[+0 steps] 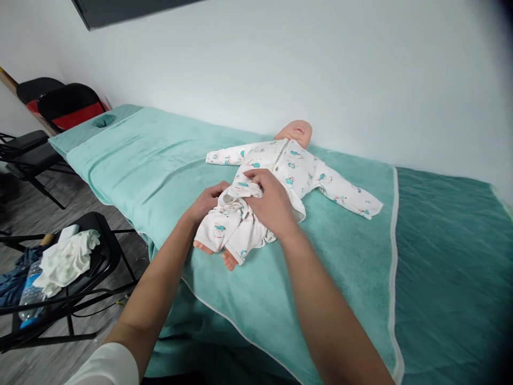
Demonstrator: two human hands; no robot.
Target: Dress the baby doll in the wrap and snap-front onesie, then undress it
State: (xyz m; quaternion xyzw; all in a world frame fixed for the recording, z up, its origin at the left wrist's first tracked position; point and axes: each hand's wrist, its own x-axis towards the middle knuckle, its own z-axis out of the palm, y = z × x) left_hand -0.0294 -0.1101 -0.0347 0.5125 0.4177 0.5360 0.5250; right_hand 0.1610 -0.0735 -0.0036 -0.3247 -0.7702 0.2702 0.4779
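A baby doll (298, 130) lies on its back on a green towel-covered bed (340, 256), its feet toward me. It wears a white printed top (294, 163) with both sleeves spread out and matching pants (219, 229) bunched around its legs. My left hand (209, 200) is closed at the left side of the pants, its fingertips partly hidden by the cloth. My right hand (270, 200) pinches the waist cloth of the pants near the doll's belly. The doll's bare feet (230, 260) stick out of the pant legs.
A white wall (320, 64) runs along the bed's far side. At the lower left a black folding chair (98, 235) holds a crumpled white cloth (68, 259) and a plastic bottle (30, 294). More black chairs (70, 101) stand at the far left.
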